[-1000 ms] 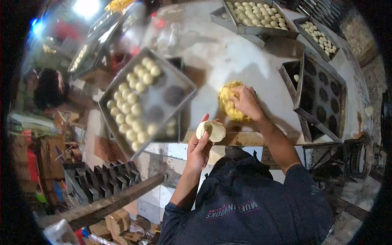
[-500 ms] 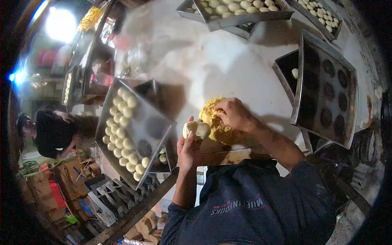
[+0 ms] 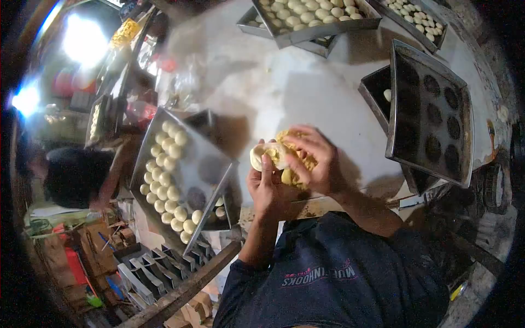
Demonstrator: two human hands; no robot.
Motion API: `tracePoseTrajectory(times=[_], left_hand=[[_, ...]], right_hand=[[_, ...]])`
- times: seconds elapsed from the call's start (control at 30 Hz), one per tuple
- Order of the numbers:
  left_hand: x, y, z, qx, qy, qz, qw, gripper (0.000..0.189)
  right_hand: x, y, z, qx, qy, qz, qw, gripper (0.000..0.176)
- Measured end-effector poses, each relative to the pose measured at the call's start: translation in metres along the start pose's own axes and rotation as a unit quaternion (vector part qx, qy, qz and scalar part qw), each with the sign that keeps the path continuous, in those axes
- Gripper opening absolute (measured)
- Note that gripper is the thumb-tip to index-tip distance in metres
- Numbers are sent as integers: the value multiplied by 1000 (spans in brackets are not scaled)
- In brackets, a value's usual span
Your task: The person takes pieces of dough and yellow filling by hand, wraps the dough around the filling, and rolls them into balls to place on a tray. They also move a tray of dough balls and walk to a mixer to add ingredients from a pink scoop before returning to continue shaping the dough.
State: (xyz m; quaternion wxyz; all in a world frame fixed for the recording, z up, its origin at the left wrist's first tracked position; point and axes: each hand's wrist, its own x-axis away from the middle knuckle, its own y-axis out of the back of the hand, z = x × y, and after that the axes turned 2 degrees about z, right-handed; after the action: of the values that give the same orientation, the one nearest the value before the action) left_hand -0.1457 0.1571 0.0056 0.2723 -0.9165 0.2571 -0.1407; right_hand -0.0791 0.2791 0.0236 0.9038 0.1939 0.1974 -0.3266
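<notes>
My left hand [image 3: 263, 188] is closed around a flattened piece of pale dough [image 3: 258, 157], its thumb pressing on the near face. A dab of yellow crumbly filling [image 3: 273, 157] lies in the hollow of that dough. Close on its right is my right hand [image 3: 320, 161], thumb and fingers apart, the fingertips by the dough's right edge; nothing is plainly gripped there. Behind and partly hidden by that hand, a mound of the same yellow filling [image 3: 286, 177] rests at the table's near edge.
Left of my hands, a tilted metal tray [image 3: 210, 147] bears rows of dough balls [image 3: 174, 193]. Dark baking trays [image 3: 432, 109] are stacked at right. More trays of dough balls [image 3: 306, 12] stand at the far side. Another person [image 3: 76, 177] is at far left.
My right hand has come from the filling mound leftward to the dough, its fingers spreading. Yellow filling now shows in the dough, which has been turned in my left hand.
</notes>
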Motion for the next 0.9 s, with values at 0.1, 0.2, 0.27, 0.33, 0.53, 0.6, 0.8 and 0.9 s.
tracePoseTrajectory(times=[0.1,0.2,0.27,0.33,0.53,0.6,0.8,0.9], left_hand=[[21,7,-8,-10,-47,28,998,44],[50,16,-13,-194,-128,-11,973,53],[77,34,-20,-426,-250,58,868,70],[103,50,-37,-454,-287,36,843,70],[200,99,-93,-154,-236,36,959,90],[224,117,-96,-241,-312,35,918,66],[264,128,-88,-501,-492,-75,708,47],[284,117,-100,-625,-399,-98,663,54]], right_hand=[[17,-13,-10,-349,-298,110,882,34],[23,-30,43,-171,-133,86,973,34],[34,-44,73,91,96,60,989,23],[53,-62,97,58,110,53,991,24],[102,-84,164,-43,233,127,963,19],[117,-79,192,-80,70,200,974,20],[164,-89,206,-116,100,231,961,27],[179,-85,235,-38,96,260,960,31]])
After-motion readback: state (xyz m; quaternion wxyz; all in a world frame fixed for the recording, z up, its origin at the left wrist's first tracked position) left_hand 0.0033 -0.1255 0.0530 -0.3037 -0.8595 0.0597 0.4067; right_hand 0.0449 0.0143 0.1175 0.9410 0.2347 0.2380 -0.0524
